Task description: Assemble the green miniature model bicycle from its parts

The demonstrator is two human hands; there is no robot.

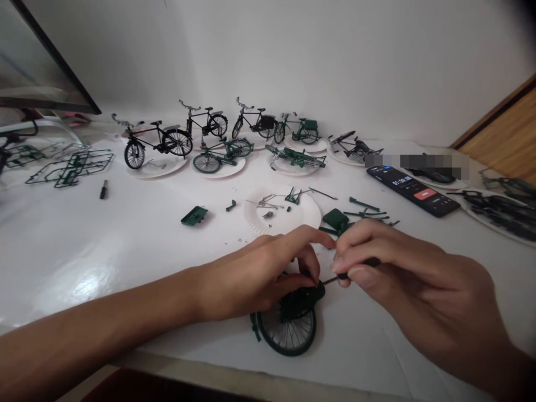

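Note:
A dark green model bicycle part with a spoked wheel (287, 329) lies near the table's front edge. My left hand (272, 271) reaches over it from the left, thumb and fingers closed on its green upper end. From the right, my right hand (402, 279) pinches a small black-handled screwdriver (371, 262). Its thin metal shaft points left and meets the green part beside my left fingertips. The exact contact point is too small to make out.
Behind my hands is a paper plate (310, 209) with small metal and green parts. Loose green pieces (195, 215) lie around it. Several model bicycles (159, 142) stand or lie at the back. A phone (412, 190) rests at the right, a second screwdriver (103, 190) at the left.

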